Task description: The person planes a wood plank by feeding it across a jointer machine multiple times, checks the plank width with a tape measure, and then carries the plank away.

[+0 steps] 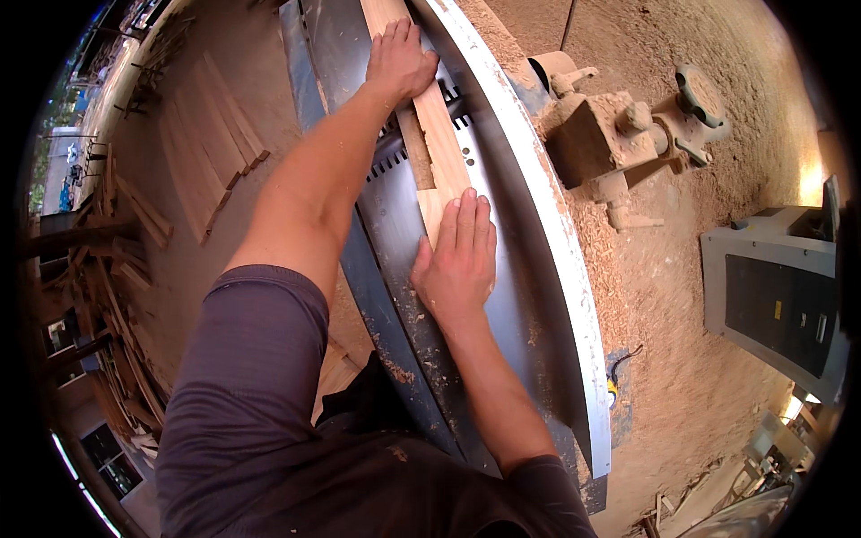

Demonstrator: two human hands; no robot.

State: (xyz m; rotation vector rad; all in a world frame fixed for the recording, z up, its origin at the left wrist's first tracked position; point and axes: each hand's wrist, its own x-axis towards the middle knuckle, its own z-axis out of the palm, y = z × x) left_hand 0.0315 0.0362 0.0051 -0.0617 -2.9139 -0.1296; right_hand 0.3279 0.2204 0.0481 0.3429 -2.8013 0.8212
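Observation:
A long pale wooden board [441, 134] lies lengthwise on the metal bed [395, 242] of a jointer, beside its tall fence [574, 260]. A long, rough-edged recess runs along the board's left side. My left hand [401, 65] rests on top of the board's far part, fingers pointing ahead and thumb to the right. At the near end my right hand [459, 260] lies flat, fingers stretched over the wood and thumb apart. Between the hands, dark slots of the bed show on both sides of the board. The board's far end runs out of view.
Right of the fence stands a dusty motor-like unit [619, 134] with knobs, amid heaped sawdust [744, 134]. A grey cabinet [776, 305] is farther right. Several planks [202, 148] lie on the floor at left, with piled wood scraps [112, 332] nearer. A yellow tape measure [612, 393] sits beyond the fence.

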